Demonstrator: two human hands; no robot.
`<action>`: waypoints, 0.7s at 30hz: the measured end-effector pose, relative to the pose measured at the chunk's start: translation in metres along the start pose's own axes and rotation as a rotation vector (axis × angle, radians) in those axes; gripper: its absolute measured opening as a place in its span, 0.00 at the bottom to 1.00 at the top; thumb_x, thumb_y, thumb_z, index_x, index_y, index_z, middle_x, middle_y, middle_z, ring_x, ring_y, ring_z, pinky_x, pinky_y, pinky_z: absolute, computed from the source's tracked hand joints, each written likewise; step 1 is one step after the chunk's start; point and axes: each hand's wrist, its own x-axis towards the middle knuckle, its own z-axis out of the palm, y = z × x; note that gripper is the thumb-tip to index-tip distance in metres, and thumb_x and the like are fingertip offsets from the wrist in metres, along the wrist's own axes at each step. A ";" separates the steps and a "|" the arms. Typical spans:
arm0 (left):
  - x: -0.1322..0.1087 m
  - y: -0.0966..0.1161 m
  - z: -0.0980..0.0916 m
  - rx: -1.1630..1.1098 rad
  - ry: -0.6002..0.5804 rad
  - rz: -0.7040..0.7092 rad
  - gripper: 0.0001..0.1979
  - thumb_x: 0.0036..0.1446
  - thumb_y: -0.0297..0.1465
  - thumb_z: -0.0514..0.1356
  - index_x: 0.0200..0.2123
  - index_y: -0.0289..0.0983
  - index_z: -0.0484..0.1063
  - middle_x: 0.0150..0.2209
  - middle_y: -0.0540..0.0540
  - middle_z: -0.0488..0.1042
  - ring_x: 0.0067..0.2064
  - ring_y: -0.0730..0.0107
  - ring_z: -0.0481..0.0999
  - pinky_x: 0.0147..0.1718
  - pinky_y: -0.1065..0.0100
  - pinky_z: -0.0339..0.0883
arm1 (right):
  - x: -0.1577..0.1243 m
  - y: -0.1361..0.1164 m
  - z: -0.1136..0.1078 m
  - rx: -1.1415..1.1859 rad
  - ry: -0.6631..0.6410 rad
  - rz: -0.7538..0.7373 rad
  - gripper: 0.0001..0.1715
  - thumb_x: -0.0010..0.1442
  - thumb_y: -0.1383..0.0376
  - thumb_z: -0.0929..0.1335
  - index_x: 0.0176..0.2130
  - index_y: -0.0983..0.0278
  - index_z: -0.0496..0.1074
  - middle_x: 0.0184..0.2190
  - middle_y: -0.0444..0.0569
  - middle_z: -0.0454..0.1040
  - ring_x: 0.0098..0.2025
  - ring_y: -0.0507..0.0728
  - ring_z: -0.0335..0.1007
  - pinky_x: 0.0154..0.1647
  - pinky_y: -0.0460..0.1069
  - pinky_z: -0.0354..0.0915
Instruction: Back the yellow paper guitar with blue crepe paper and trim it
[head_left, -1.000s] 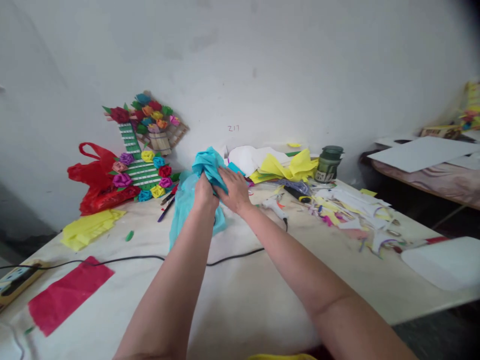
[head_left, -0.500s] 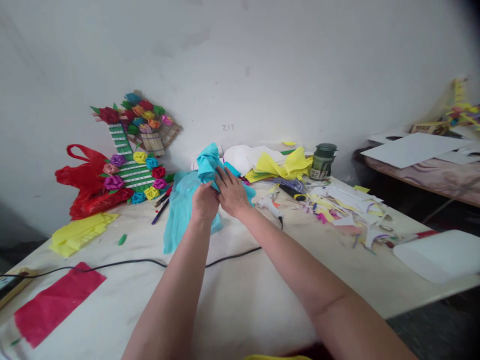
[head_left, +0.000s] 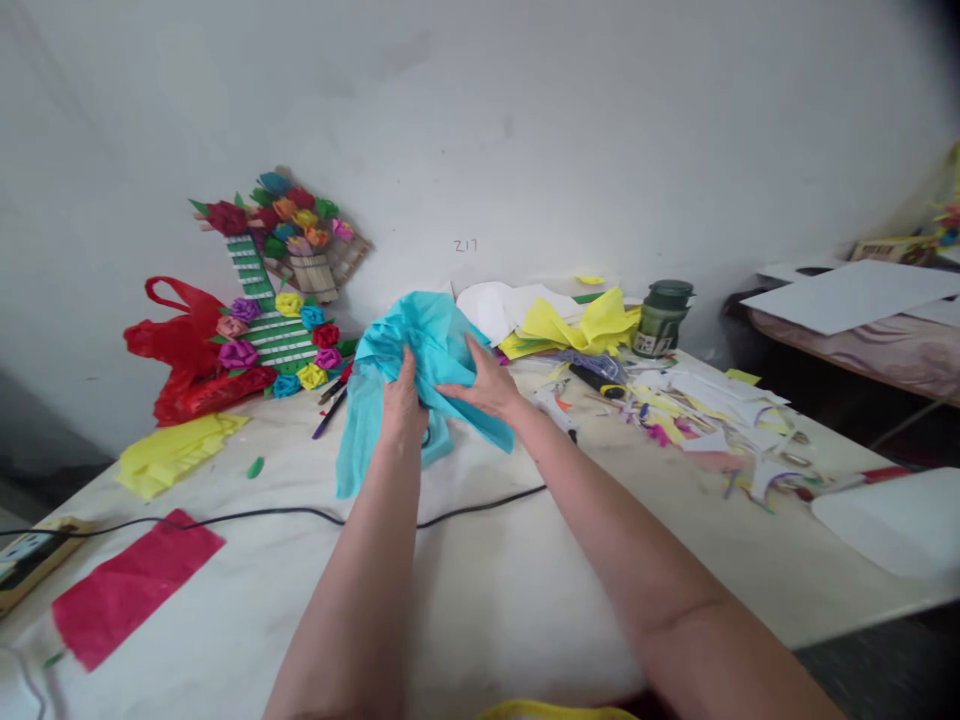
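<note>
A crumpled piece of turquoise crepe paper (head_left: 442, 335) is bunched between my two hands above the table's middle. My left hand (head_left: 405, 398) grips its gathered left part with the thumb pointing up; the other fingers are hidden behind the paper. On the right side, my right hand (head_left: 491, 385) pinches the paper between thumb and fingers, the fingertips partly covered. Another turquoise stretch of crepe paper (head_left: 358, 430) hangs or lies beneath on the left; I cannot tell whether both are one piece.
A black cord (head_left: 292, 512) crosses the table in front. A glue gun (head_left: 555, 405), paper scraps (head_left: 697, 420) and a green bottle (head_left: 662, 320) stand to the right. At left are a flower-decorated board (head_left: 281, 340), a red plastic bag (head_left: 180, 350) and red paper (head_left: 139, 590).
The turquoise paper has spread from a tight bunch into a wider, draped shape. My hands have moved apart, the right one shifting to the right. The view has turned slightly left.
</note>
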 end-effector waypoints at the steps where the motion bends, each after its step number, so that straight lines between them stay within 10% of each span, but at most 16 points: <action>1: 0.000 0.001 0.001 -0.005 -0.009 -0.014 0.17 0.53 0.38 0.59 0.47 0.44 0.67 0.51 0.45 0.69 0.52 0.61 0.69 0.51 0.54 0.62 | 0.001 0.002 -0.001 0.091 -0.081 0.018 0.45 0.44 0.47 0.69 0.57 0.64 0.60 0.54 0.55 0.64 0.55 0.63 0.60 0.52 0.56 0.57; 8: 0.010 0.021 -0.001 -0.053 0.100 -0.032 0.13 0.52 0.37 0.60 0.40 0.39 0.70 0.42 0.46 0.75 0.50 0.63 0.70 0.50 0.61 0.64 | 0.003 -0.002 -0.003 0.163 -0.255 0.008 0.14 0.48 0.57 0.69 0.31 0.65 0.75 0.30 0.47 0.75 0.38 0.57 0.69 0.38 0.48 0.62; 21: 0.036 0.017 -0.040 -0.102 0.406 -0.274 0.16 0.54 0.38 0.57 0.45 0.40 0.70 0.38 0.46 0.76 0.49 0.61 0.71 0.48 0.58 0.65 | 0.004 -0.004 -0.011 0.374 -0.399 0.094 0.21 0.45 0.50 0.69 0.31 0.66 0.72 0.26 0.43 0.72 0.29 0.52 0.66 0.28 0.44 0.59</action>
